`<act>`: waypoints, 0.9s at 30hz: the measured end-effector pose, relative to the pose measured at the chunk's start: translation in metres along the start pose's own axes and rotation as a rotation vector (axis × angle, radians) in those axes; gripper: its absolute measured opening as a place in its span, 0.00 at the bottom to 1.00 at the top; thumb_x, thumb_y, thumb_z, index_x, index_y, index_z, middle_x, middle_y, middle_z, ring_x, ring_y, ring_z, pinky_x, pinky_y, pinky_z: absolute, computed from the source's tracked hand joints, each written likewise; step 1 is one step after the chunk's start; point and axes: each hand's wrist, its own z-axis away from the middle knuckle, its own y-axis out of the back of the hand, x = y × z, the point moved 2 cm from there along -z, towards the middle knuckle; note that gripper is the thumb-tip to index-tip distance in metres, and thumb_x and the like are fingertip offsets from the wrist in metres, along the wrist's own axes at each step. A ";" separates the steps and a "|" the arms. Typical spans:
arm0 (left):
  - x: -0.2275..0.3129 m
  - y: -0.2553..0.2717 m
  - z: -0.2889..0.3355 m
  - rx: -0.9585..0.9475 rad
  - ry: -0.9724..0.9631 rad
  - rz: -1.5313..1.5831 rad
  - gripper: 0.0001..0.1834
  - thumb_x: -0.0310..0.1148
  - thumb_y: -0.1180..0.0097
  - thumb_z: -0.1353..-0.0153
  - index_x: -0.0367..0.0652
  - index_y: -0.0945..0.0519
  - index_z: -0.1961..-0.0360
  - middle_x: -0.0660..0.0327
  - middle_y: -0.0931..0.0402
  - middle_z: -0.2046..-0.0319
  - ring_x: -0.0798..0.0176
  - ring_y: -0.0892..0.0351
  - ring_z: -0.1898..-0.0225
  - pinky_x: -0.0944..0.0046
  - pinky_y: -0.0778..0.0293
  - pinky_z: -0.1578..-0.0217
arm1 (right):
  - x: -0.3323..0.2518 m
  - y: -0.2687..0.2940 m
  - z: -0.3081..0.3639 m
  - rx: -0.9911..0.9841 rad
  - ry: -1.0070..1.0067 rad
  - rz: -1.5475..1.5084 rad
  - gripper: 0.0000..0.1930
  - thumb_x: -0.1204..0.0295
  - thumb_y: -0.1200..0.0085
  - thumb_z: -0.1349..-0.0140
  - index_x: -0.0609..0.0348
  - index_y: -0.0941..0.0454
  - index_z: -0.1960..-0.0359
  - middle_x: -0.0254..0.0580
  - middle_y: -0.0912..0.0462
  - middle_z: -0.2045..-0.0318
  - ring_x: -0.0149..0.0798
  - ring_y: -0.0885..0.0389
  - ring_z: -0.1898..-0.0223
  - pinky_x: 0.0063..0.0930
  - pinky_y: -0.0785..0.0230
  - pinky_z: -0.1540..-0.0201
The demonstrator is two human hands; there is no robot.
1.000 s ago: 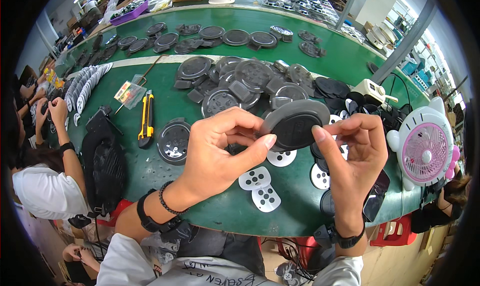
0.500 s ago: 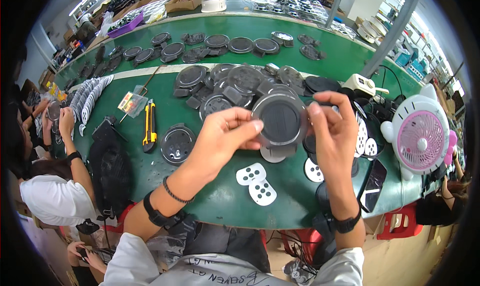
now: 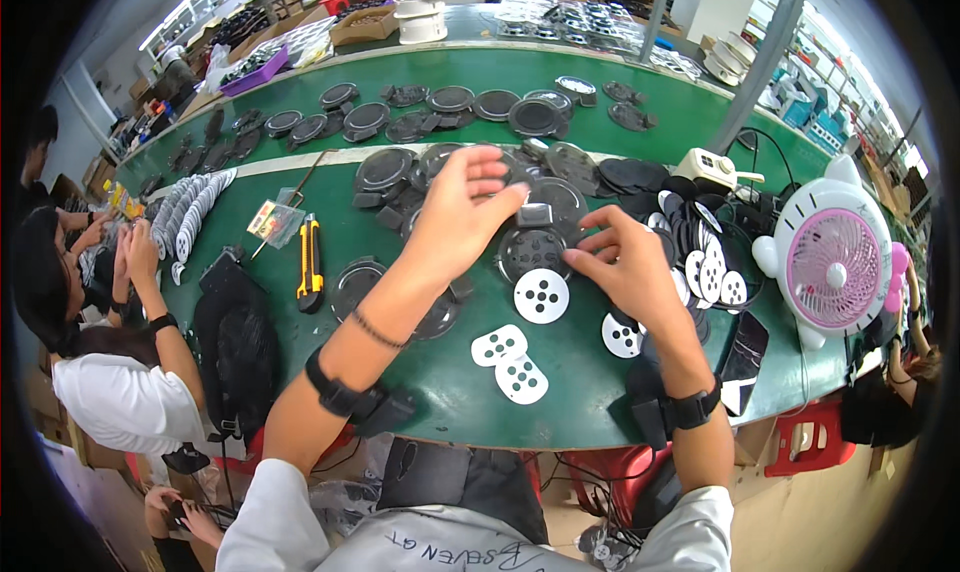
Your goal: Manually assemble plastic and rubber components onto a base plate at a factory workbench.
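Note:
My left hand is raised over the near side of the pile of dark round parts, fingers stretched out and holding nothing. My right hand has its thumb and fingers apart, with the thumb tip at the right rim of a dark round housing with holes. A white disc with black holes lies at that housing's near edge. Closer to me, two overlapping white plates with holes rest on the green table. Beneath my left forearm, other dark round housings are partly hidden.
A yellow-black utility knife lies left, near a black bag. White and black discs, a phone and a pink-white fan stand or lie right. Dark round parts line the far green strip. A person sits left.
The dark round part held between both hands has left them; a similar one now shows on the far strip. My left hand has opened and risen; my right has moved left and down.

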 end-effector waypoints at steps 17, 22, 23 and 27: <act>-0.013 0.009 0.047 -0.087 -0.125 -0.312 0.16 0.27 0.35 0.39 0.38 0.22 0.50 0.62 0.21 0.56 0.72 0.26 0.59 0.72 0.29 0.63 | 0.012 0.034 0.017 -0.187 0.196 0.638 0.25 0.68 0.23 0.58 0.58 0.19 0.57 0.45 0.24 0.57 0.52 0.26 0.52 0.43 0.30 0.49; -0.007 0.005 0.050 -0.073 -0.184 -0.259 0.15 0.28 0.34 0.39 0.38 0.21 0.52 0.63 0.20 0.59 0.70 0.25 0.61 0.70 0.30 0.64 | -0.006 0.043 0.013 -0.259 0.172 0.448 0.18 0.73 0.25 0.57 0.59 0.20 0.64 0.45 0.25 0.62 0.51 0.26 0.56 0.42 0.32 0.54; -0.006 0.005 0.051 -0.077 -0.194 -0.242 0.15 0.29 0.34 0.40 0.39 0.21 0.53 0.63 0.19 0.60 0.69 0.24 0.62 0.68 0.30 0.65 | -0.009 0.043 0.013 -0.283 0.185 0.396 0.16 0.74 0.26 0.56 0.60 0.19 0.66 0.45 0.25 0.62 0.51 0.26 0.56 0.41 0.32 0.54; -0.010 0.005 0.054 -0.173 -0.222 -0.417 0.21 0.32 0.29 0.43 0.38 0.21 0.51 0.60 0.18 0.60 0.69 0.24 0.64 0.69 0.28 0.65 | -0.016 0.035 0.011 -0.192 0.331 0.356 0.15 0.73 0.26 0.54 0.61 0.19 0.67 0.43 0.24 0.64 0.50 0.26 0.56 0.40 0.32 0.51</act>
